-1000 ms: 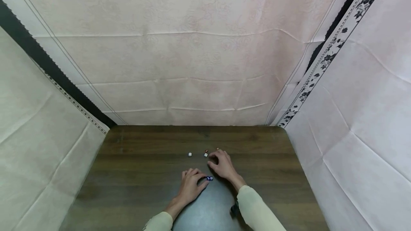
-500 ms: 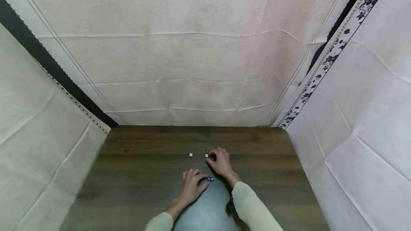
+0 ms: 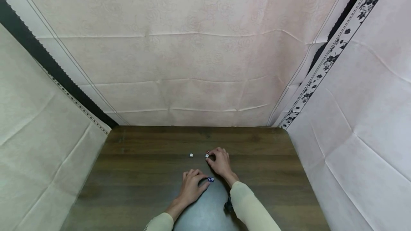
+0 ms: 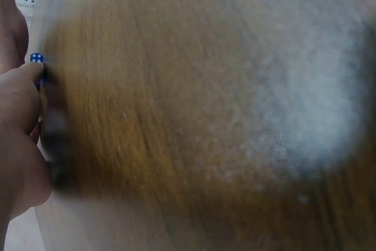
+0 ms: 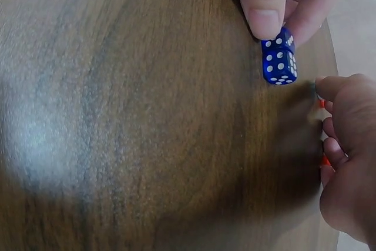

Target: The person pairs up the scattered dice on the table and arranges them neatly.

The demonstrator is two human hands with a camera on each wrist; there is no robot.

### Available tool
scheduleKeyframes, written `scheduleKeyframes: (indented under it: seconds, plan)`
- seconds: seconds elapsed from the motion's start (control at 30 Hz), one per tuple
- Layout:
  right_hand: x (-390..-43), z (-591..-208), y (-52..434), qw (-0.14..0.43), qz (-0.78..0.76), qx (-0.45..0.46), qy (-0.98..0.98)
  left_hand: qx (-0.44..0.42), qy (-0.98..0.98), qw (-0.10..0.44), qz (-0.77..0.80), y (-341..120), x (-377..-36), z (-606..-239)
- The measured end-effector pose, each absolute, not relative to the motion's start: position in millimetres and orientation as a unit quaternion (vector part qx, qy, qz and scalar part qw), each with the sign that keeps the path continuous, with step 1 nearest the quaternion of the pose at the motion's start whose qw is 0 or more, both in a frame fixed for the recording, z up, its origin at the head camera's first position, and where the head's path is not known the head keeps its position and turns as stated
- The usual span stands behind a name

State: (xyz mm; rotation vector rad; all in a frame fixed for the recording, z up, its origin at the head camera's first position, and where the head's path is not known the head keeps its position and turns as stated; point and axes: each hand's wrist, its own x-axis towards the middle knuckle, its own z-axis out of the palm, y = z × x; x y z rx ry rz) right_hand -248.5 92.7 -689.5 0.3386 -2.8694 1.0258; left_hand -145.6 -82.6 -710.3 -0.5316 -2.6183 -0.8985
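Observation:
My left hand point(image 3: 191, 186) pinches the nearer end of two blue dice point(image 5: 279, 67) with white pips, which lie face to face in a short row on the wooden table. Thumb and index finger close on that end in the right wrist view. Farther forward, my right hand point(image 3: 221, 162) has its thumb and index fingertips at a white die point(image 3: 207, 155), one on each side. A red die point(image 3: 207, 152) sits just beyond the white one, by the index fingertip. Bits of orange-red point(image 5: 322, 104) show past the right hand's fingers in the right wrist view.
Another white die point(image 3: 191, 155) lies on the table point(image 3: 135, 174), left of the right hand. A black device point(image 3: 228, 205) is at the right wrist. Pale cloth point(image 3: 192, 63) hangs behind the table and at both sides.
My right hand has come left and its fingertips have closed in on the white die. The orange die behind that hand is now hidden. The left hand stays on the blue dice.

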Motion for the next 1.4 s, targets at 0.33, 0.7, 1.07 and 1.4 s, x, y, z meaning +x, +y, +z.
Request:
scheduleKeyframes:
  seconds: [0.33, 0.7, 1.07, 1.4]
  plan:
    - [-247.8, -689.2, 91.3, 0.051, 0.324, 0.108, -0.938, -0.181, -0.922, 0.137, -0.314, -83.5, -146.9, -712.7]
    - [-245.8, -683.7, 92.1, 0.043, 0.334, 0.110, -0.935, -0.176, -0.922, 0.125, -0.321, -84.0, -148.1, -711.4]
    - [-238.1, -677.8, 101.4, 0.036, 0.372, 0.140, -0.917, -0.175, -0.921, 0.124, -0.326, -83.9, -148.2, -712.7]
    - [-225.8, -673.6, 112.8, 0.010, 0.383, 0.164, -0.909, -0.176, -0.921, 0.126, -0.324, -84.4, -148.0, -714.3]
